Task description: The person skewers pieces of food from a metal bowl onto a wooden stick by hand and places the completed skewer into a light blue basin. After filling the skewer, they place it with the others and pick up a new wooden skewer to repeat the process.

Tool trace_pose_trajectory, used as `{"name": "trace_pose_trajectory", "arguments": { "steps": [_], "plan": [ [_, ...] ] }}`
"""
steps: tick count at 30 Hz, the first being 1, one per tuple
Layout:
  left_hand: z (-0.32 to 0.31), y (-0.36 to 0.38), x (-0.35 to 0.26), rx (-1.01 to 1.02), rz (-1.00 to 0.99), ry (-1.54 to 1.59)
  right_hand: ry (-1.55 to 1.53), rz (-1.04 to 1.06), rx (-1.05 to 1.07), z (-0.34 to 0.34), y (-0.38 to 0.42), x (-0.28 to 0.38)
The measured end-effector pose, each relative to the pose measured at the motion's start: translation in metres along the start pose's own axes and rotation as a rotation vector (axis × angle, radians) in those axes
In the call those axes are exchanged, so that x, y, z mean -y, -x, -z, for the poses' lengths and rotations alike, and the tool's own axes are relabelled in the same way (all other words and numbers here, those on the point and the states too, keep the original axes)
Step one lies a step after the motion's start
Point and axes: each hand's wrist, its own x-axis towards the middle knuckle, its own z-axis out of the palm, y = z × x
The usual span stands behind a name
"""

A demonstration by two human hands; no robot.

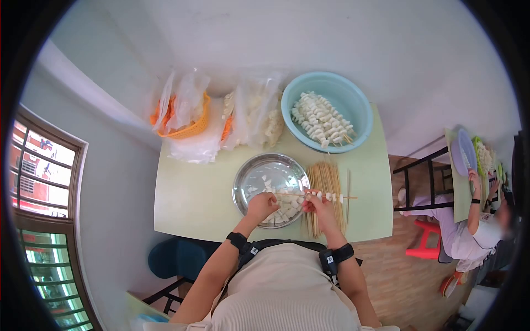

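Observation:
My right hand (316,203) grips a thin wooden skewer (290,193) with several white food pieces (333,196) threaded on it. The skewer lies nearly level above the table. At its left end is my left hand (261,206), fingers pinched together; what they hold is too small to make out. Beneath both hands stands a round metal basin (240,191) with cut white chunks (286,212) in its lower right part. A thick bundle of bare skewers (324,175) lies beside the basin, partly under my right hand and forearm.
A blue tub (358,105) of filled white skewers (321,118) stands at the back right. Plastic bags (251,113) and an orange basket (190,129) sit at the back left. At another table (462,204) on the right, a person (469,231) sits near a red stool (425,238).

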Motion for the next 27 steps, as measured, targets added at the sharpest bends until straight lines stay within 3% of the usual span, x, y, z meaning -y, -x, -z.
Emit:
{"name": "trace_pose_trajectory", "arguments": {
  "steps": [1,5,7,13,27],
  "plan": [
    [0.000,-0.002,-0.005,0.018,-0.022,-0.139,0.000,0.004,-0.007,0.001,0.000,0.000],
    [-0.008,-0.011,0.014,-0.077,-0.047,-0.058,-0.038,0.021,-0.022,0.004,0.004,-0.006],
    [-0.006,-0.013,0.025,-0.113,0.198,0.467,-0.032,0.041,-0.020,0.003,0.006,-0.005],
    [-0.004,-0.007,0.031,-0.131,0.175,0.776,0.039,0.118,0.145,-0.014,0.010,-0.007],
    [0.000,-0.005,0.025,-0.179,0.154,0.735,0.151,0.147,0.168,-0.023,0.012,-0.005]
  ]
}}
